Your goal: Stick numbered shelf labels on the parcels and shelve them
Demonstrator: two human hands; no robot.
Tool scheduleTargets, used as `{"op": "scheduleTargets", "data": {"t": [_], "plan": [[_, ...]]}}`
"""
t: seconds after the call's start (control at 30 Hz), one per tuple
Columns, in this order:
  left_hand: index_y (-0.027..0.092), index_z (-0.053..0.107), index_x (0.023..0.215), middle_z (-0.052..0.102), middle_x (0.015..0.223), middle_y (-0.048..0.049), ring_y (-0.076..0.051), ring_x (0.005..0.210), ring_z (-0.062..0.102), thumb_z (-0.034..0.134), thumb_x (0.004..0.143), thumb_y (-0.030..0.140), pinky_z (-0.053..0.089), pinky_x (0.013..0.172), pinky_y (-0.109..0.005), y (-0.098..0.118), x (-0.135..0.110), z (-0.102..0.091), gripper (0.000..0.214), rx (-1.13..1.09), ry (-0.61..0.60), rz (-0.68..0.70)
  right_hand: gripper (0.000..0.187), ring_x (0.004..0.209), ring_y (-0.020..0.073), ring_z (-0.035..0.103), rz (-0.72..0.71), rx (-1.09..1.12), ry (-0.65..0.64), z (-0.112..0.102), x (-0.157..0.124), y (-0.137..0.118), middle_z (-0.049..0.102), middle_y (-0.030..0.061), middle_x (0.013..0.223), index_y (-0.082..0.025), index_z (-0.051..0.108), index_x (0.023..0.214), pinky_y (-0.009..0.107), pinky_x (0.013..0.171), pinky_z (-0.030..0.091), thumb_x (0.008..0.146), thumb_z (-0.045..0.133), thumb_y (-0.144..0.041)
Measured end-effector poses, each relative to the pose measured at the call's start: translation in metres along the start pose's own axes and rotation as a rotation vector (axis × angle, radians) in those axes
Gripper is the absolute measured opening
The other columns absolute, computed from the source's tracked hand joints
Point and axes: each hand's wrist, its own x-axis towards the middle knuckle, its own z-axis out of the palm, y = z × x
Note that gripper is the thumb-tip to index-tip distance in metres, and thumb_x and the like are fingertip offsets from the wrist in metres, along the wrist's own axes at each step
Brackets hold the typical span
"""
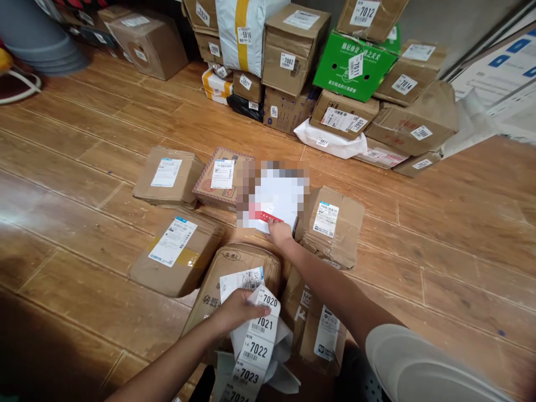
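Note:
My left hand (pixel 235 310) is closed on a strip of white number labels (pixel 256 339) reading 7020 to 7023 and further, held low over a brown parcel (pixel 234 268). My right hand (pixel 280 231) reaches forward, its fingers pinching the near edge of a white parcel (pixel 274 195) with a red band; most of that parcel is blurred out. Brown cardboard boxes lie around it on the wooden floor: one to its right (pixel 335 223), one to its left (pixel 221 177).
Two more labelled boxes (pixel 167 176) (pixel 178 251) lie on the floor at the left. A pile of numbered parcels stands against the far wall, with a green box (pixel 354 67) and a white sack (pixel 243 33). Bare floor planks (pixel 460 234) stretch to the right.

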Motion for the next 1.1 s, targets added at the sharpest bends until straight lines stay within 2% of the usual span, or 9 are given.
{"op": "scheduleTargets", "data": {"t": [0.13, 0.23, 0.33, 0.43, 0.5, 0.57, 0.63, 0.83, 1.1], "plan": [[0.011, 0.073, 0.081, 0.075, 0.078, -0.0079, -0.02, 0.067, 0.066, 0.082, 0.059, 0.048, 0.048, 0.064, -0.028, 0.003, 0.0, 0.004, 0.044, -0.006, 0.032, 0.033, 0.049, 0.101, 0.0289, 0.064, -0.035, 0.129, -0.013, -0.007, 0.003, 0.011, 0.067, 0.018, 0.111, -0.014, 0.057, 0.116, 0.035, 0.083, 0.049, 0.073, 0.077, -0.029], [0.012, 0.072, 0.08, 0.074, 0.076, -0.0079, -0.02, 0.066, 0.065, 0.079, 0.062, 0.051, 0.048, 0.063, -0.028, 0.008, -0.002, 0.001, 0.044, -0.042, 0.099, 0.097, 0.033, 0.088, 0.025, 0.067, -0.043, 0.287, -0.064, -0.027, 0.009, 0.025, 0.073, 0.0109, 0.095, -0.014, 0.068, 0.093, 0.03, 0.077, 0.05, 0.065, 0.082, -0.023], [0.012, 0.069, 0.075, 0.071, 0.071, -0.0076, -0.018, 0.061, 0.062, 0.074, 0.066, 0.058, 0.046, 0.058, -0.027, 0.016, -0.007, -0.006, 0.047, -0.06, 0.221, 0.186, 0.016, 0.077, 0.0194, 0.068, -0.028, 0.479, -0.082, -0.053, 0.001, 0.029, 0.074, 0.0101, 0.09, -0.012, 0.071, 0.089, 0.027, 0.069, 0.052, 0.081, 0.068, -0.026], [0.012, 0.067, 0.072, 0.069, 0.067, -0.0065, -0.016, 0.056, 0.059, 0.071, 0.068, 0.062, 0.043, 0.054, -0.026, 0.024, -0.012, -0.014, 0.05, -0.077, 0.312, 0.246, 0.042, 0.079, 0.0137, 0.069, -0.108, 0.697, -0.161, -0.074, -0.031, 0.016, 0.074, 0.0101, 0.099, -0.014, 0.071, 0.101, 0.024, 0.069, 0.054, 0.099, 0.037, -0.039], [0.012, 0.067, 0.075, 0.069, 0.068, -0.0064, -0.015, 0.056, 0.058, 0.071, 0.067, 0.063, 0.043, 0.054, -0.025, 0.028, -0.013, -0.018, 0.052, -0.113, 0.315, 0.263, 0.045, 0.079, 0.0132, 0.069, -0.256, 0.91, -0.333, -0.08, -0.062, 0.003, 0.074, 0.0093, 0.1, -0.017, 0.07, 0.107, 0.024, 0.067, 0.055, 0.097, 0.04, -0.049], [0.011, 0.068, 0.078, 0.068, 0.069, -0.0062, -0.014, 0.056, 0.057, 0.071, 0.068, 0.063, 0.043, 0.054, -0.025, 0.031, -0.011, -0.018, 0.053, -0.139, 0.293, 0.266, 0.042, 0.076, 0.014, 0.067, -0.396, 1.084, -0.425, -0.08, -0.09, -0.008, 0.073, 0.0079, 0.095, -0.017, 0.07, 0.107, 0.024, 0.064, 0.053, 0.082, 0.065, -0.051], [0.01, 0.067, 0.077, 0.066, 0.066, -0.0055, -0.013, 0.054, 0.056, 0.068, 0.07, 0.064, 0.042, 0.053, -0.024, 0.034, -0.008, -0.016, 0.055, -0.149, 0.282, 0.267, 0.043, 0.07, 0.013, 0.064, -0.443, 1.136, -0.354, -0.075, -0.107, -0.015, 0.072, 0.0049, 0.085, -0.016, 0.071, 0.1, 0.024, 0.064, 0.051, 0.068, 0.079, -0.045], [0.016, 0.064, 0.096, 0.064, 0.072, 0.0009, -0.011, 0.06, 0.055, 0.072, 0.073, 0.051, 0.042, 0.055, -0.021, 0.036, 0.004, -0.007, 0.043, -0.299, 0.393, 0.444, 0.036, 0.064, 0.0126, 0.062, -0.388, 1.17, -0.299, -0.063, -0.112, -0.016, 0.069, 0.0027, 0.076, -0.015, 0.069, 0.087, 0.025, 0.063, 0.049, 0.069, 0.077, -0.045], [0.016, 0.057, 0.069, 0.054, 0.056, 0.0046, -0.008, 0.048, 0.043, 0.067, 0.074, 0.06, 0.032, 0.047, -0.02, 0.034, 0.004, -0.01, 0.045, -0.193, 0.571, 0.419, 0.039, 0.058, 0.011, 0.059, -0.324, 1.329, -0.315, -0.043, -0.111, -0.028, 0.065, -0.0002, 0.069, -0.016, 0.065, 0.088, 0.024, 0.057, 0.048, 0.07, 0.076, -0.049]]}}
